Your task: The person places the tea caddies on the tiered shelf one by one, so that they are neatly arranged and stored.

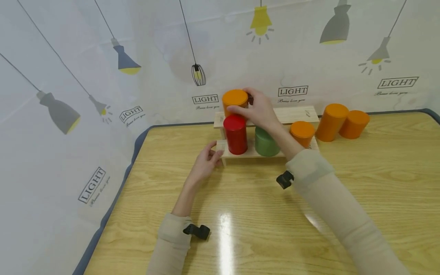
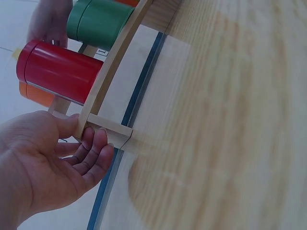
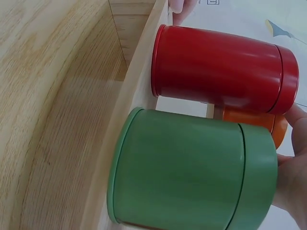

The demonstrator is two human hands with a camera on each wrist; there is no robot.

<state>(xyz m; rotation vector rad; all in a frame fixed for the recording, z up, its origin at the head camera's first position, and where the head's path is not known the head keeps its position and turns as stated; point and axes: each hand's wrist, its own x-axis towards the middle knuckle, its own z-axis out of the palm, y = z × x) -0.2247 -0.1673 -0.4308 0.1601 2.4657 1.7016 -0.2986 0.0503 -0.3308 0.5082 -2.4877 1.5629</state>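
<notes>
Right hand [image 1: 261, 109] curled round orange canister [image 1: 235, 98], upper left end of wooden rack [image 1: 292, 114]. Left hand [image 1: 205, 163] pinches left edge of lower shelf [image 1: 251, 148]; red canister [image 1: 235, 136] near that edge, green canister [image 1: 266, 143] further right. Tall orange tin [image 1: 331, 123], squat orange tin [image 1: 355, 125] near far edge of table [image 1: 261, 214].

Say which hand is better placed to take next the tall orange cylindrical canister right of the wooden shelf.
Right hand, probably: nearer that canister, though holding another orange cylindrical canister. The left hand grips the left end of the shelf.
</notes>
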